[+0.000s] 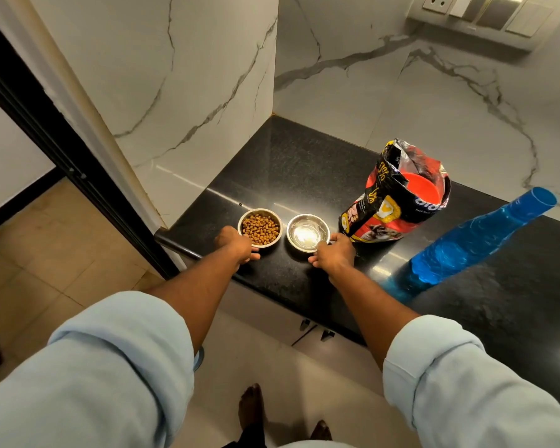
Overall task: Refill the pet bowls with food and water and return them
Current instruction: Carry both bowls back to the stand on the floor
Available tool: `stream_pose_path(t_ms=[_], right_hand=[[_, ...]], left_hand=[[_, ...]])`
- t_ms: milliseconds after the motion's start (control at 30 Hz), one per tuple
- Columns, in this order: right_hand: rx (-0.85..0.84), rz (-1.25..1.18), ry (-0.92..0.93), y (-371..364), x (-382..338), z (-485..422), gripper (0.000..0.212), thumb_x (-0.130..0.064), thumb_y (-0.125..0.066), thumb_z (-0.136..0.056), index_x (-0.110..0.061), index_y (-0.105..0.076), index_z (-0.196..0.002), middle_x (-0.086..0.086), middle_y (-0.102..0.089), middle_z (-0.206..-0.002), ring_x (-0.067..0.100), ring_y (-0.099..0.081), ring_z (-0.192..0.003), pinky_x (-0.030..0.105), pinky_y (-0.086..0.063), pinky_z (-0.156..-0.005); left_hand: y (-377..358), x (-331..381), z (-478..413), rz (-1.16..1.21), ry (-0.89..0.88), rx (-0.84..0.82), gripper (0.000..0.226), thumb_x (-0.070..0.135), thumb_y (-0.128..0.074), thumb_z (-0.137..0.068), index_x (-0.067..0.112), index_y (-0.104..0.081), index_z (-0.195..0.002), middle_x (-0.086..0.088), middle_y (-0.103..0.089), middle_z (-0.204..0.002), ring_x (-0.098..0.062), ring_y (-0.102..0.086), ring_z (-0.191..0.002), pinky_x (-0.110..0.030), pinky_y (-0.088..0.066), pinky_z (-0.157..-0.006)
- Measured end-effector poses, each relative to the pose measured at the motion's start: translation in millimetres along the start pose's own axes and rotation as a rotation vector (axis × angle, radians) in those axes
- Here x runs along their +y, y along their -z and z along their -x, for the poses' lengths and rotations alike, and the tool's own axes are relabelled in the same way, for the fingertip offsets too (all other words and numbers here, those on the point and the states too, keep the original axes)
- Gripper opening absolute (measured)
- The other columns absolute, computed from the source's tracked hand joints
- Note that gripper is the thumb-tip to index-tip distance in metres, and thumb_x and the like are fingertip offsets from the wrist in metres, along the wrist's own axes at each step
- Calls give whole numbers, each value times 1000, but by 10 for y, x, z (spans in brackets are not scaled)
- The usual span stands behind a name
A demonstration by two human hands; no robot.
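Two round steel bowls sit side by side at the frame's centre on a speckled black stone counter (288,163). The left bowl (260,227), heaped with brown kibble, is gripped at its near rim by the left hand (236,245). The right bowl (307,232), holding clear water, is pinched by the right hand (333,253). Right of centre, an opened glossy red-and-black feed bag (395,198) stands; its lettering is unreadable. A translucent blue bottle (479,240) stands further right.

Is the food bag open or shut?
Open. The food bag stands upright on the counter, its top spread wide, red interior showing.
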State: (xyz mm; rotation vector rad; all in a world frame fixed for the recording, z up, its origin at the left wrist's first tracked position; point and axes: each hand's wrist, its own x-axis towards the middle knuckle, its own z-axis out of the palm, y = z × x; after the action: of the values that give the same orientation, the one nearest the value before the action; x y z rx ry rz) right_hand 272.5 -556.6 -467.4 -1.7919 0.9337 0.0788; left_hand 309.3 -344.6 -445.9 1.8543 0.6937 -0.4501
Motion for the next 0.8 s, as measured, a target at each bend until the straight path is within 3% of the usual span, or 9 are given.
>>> stream_pose_path(t_ms=[133, 333, 467, 667, 800], right_hand=[[-9, 28, 29, 33, 18, 62, 28, -10, -59, -103, -11, -59, -131, 13, -77, -75, 19, -77, -58, 34, -65, -62], [-22, 108, 86, 111, 33, 162, 44, -10, -59, -102, -8, -52, -145, 15, -78, -84, 16, -76, -56, 27, -60, -53], [-88, 108, 99, 133, 32, 250, 47, -8, -58, -102, -11, -50, -149, 15, -77, -83, 21, -78, -64, 36, -66, -66], [-189, 161, 175, 94, 58, 379, 34, -8, -57, -102, -14, -57, -135, 15, -77, -75, 23, -77, -64, 43, -67, -71], [-264, 184, 220, 88, 83, 514, 27, -6, -57, -101, -22, -56, -122, 15, -77, -78, 22, -75, -59, 44, -67, -68]], left_hand=[[45, -83, -15, -32, -7, 21, 26, 5, -50, -111, -4, -56, -134, -27, -78, -107, -24, -71, -55, -16, -36, -26], [147, -174, 93, -43, -6, 77, 23, 7, -53, -110, 0, -59, -131, -24, -80, -100, -24, -74, -56, -16, -37, -27], [201, -233, 223, -26, 10, 110, 23, 6, -54, -110, 0, -59, -131, -23, -78, -108, -22, -72, -55, -16, -38, -27], [245, -375, 500, 22, 22, 192, 22, 6, -52, -110, 1, -57, -130, -23, -79, -108, -26, -77, -67, -15, -37, -27], [306, -554, 651, 66, 37, 261, 26, 5, -52, -109, 0, -57, -134, -25, -78, -108, -22, -71, -55, -16, -38, -26]])
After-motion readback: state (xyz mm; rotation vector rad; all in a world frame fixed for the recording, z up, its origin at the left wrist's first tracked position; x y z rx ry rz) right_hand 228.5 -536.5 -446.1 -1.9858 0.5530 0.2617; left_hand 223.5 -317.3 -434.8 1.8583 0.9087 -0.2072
